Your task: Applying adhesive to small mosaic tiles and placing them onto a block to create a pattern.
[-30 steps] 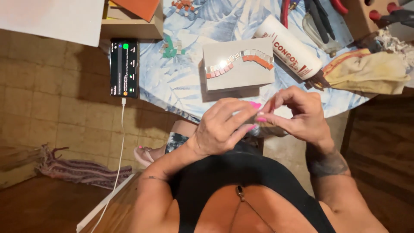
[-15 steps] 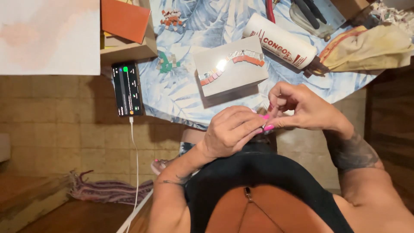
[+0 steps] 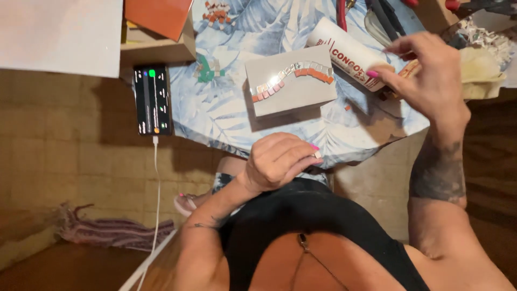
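Pink-nailed, the left hand is curled together near the body, pinching a small pale square tile at its fingertips. Beyond it, a grey rectangular block with a curved tile strip lies on the leaf-patterned counter. The right hand, fingers apart, reaches over a white cylindrical tube.

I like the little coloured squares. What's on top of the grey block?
On the grey block lies a curved row of small tiles, silvery, then orange. The rest of its top is bare. What lies under the block on the leafy blue cloth is hidden.
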